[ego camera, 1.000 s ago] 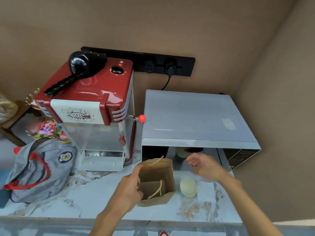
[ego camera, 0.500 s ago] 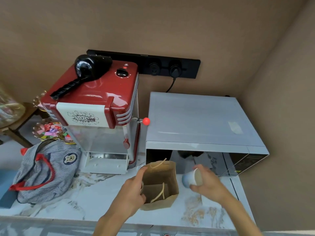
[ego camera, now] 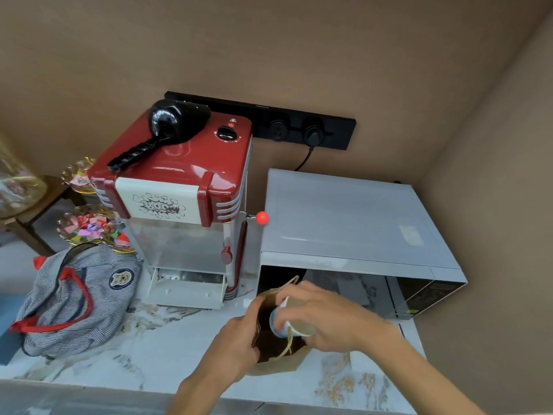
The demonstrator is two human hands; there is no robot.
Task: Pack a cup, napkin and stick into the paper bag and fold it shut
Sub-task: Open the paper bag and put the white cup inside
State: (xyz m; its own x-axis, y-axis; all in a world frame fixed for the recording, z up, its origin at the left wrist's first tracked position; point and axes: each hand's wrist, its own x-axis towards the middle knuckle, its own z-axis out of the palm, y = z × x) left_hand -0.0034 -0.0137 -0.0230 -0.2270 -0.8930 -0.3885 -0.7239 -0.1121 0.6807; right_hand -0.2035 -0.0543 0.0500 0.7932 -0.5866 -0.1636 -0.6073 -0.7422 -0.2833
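A brown paper bag (ego camera: 278, 362) with string handles stands open on the marble counter, near its front edge. My left hand (ego camera: 236, 339) grips the bag's left rim and holds the mouth wide. My right hand (ego camera: 326, 317) holds a small paper cup (ego camera: 279, 323) tipped on its side, base pointing into the bag's opening. A white napkin (ego camera: 363, 359) lies flat on the counter just right of the bag, partly hidden by my right forearm. No stick is visible.
A silver microwave (ego camera: 344, 223) stands right behind the bag. A red popcorn machine (ego camera: 179, 211) with a black hair dryer (ego camera: 167, 127) on top is at the back left. A striped cloth bag (ego camera: 77, 295) lies at the far left.
My right hand picked the cup up from the counter, carried it left and tipped it over the bag's mouth. The left hand kept its hold on the bag's rim.
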